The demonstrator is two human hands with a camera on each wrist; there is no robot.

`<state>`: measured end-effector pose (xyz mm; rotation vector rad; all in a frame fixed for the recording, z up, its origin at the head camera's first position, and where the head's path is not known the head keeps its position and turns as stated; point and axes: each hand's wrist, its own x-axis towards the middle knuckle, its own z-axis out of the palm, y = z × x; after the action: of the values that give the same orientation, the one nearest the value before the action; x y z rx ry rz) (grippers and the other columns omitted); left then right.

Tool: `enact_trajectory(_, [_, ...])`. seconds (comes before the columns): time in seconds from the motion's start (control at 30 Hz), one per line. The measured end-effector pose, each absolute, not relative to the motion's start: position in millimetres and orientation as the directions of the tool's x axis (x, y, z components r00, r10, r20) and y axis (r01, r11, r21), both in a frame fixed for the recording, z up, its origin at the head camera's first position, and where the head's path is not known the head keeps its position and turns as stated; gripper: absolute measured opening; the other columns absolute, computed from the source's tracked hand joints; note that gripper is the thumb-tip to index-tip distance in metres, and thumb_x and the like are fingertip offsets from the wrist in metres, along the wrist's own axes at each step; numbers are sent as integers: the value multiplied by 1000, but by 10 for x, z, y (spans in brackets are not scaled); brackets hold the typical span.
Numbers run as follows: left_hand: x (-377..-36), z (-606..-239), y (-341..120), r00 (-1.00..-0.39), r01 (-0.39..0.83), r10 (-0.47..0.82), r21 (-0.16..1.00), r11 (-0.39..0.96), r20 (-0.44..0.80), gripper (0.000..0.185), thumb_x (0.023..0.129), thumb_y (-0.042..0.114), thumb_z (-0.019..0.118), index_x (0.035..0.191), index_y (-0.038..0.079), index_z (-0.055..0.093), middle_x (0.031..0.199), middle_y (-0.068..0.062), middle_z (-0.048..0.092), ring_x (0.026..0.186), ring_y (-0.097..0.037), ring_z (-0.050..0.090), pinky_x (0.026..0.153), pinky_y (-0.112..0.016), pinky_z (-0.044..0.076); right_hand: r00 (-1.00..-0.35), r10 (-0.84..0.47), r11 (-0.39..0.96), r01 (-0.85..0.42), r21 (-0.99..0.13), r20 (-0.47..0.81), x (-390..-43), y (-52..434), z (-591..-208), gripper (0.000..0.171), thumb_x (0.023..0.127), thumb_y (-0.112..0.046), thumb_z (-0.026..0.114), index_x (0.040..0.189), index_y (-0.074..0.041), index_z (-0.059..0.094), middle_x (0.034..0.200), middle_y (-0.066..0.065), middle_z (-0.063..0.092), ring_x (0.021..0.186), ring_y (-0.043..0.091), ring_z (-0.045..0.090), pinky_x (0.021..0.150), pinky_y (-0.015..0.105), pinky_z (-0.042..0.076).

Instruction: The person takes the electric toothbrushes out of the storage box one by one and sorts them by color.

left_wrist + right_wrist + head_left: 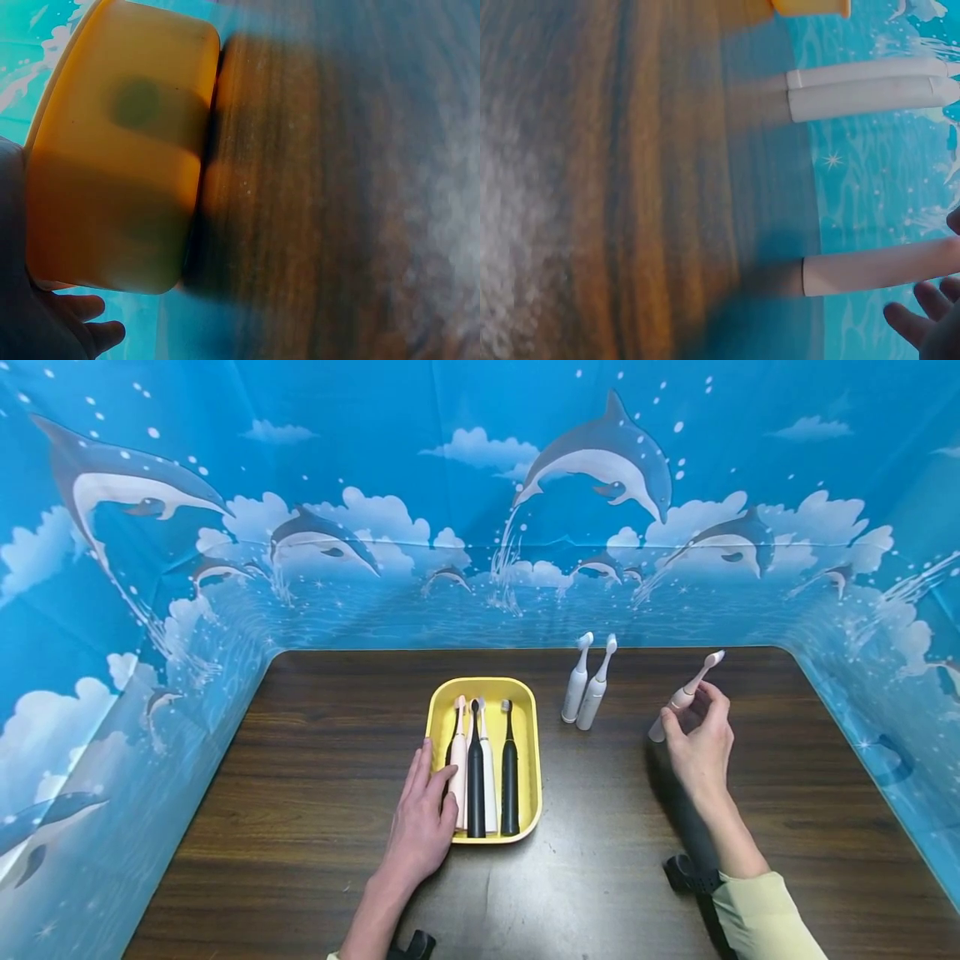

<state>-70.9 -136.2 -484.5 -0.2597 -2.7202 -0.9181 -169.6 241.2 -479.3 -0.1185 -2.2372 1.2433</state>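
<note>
In the head view my right hand [703, 747] pinches a pale pink electric toothbrush [684, 697] between thumb and fingers, its brush head up. Its handle [877, 268] points base-down at the tabletop in the right wrist view; whether it touches is unclear. My left hand [422, 827] holds the left rim of a yellow tray [536, 777], thumb and index finger over the inside, other fingers along the outer wall. Inside lie a black toothbrush [476, 777], another black one [510, 781], a pink one [458, 777] and a white one [489, 777]; something dark is partly hidden.
Two white electric toothbrushes stand close together, a left one [575, 689] and a right one [594, 695], between the tray and my right hand. A dark wooden table [315, 793] lies beneath. Around its back and sides hangs a blue dolphin-print cloth [420, 610].
</note>
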Motion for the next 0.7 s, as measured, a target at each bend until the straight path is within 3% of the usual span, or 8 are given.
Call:
enact_trajectory(0.1, [-714, -4852, -1367, -945, 261, 87, 568, 781, 314, 34, 95, 7, 57, 127, 0, 66, 165, -23, 25, 149, -45, 28, 117, -58, 30, -812, 380, 528, -202, -825, 442, -1678, 2394, -4754, 63, 90, -1, 71, 145, 1, 40, 137, 19, 54, 119, 33, 61, 99, 24, 51])
enact_trajectory(0.2, [-715, -4859, -1368, -943, 266, 88, 566, 780, 322, 34, 95, 6, 57, 126, -1, 66, 165, -23, 25, 149, -45, 28, 116, -58, 30, -749, 441, 489, -262, -832, 495, -1648, 2362, -4682, 63, 89, -3, 72, 143, 2, 42, 137, 14, 50, 122, 28, 55, 99, 22, 48])
enact_trajectory(0.4, [-707, -4861, -1363, -951, 247, 84, 573, 781, 297, 35, 95, 8, 57, 128, 0, 66, 166, -22, 24, 150, -44, 27, 117, -57, 30, -471, 536, 498, -495, -712, 701, -1531, 2156, -4362, 49, 85, -6, 67, 130, 3, 50, 126, -2, 48, 113, 24, 52, 97, 28, 46])
enact_trajectory(0.5, [-707, -4861, -1361, -956, 235, 79, 577, 783, 282, 35, 96, 9, 56, 128, 0, 66, 166, -22, 23, 150, -43, 26, 117, -56, 29, -367, 493, 525, -598, -606, 789, -1452, 1949, -4189, 44, 82, -12, 65, 118, 9, 53, 121, 2, 53, 106, 25, 55, 94, 28, 48])
enact_trajectory(0.6, [-710, -4863, -1359, -954, 239, 77, 574, 784, 291, 35, 95, 9, 57, 128, 0, 66, 166, -22, 24, 150, -43, 27, 117, -57, 29, -354, 418, 501, -678, -538, 836, -1396, 1752, -4123, 45, 83, -15, 64, 113, 16, 52, 115, 12, 56, 102, 24, 57, 92, 26, 50])
enact_trajectory(0.7, [-716, -4870, -1352, -949, 250, 80, 570, 783, 306, 35, 94, 8, 58, 127, 0, 66, 165, -23, 25, 149, -44, 28, 117, -57, 29, -401, 346, 445, -725, -525, 848, -1379, 1596, -4170, 44, 84, -10, 63, 115, 19, 51, 111, 24, 57, 101, 26, 59, 92, 26, 51])
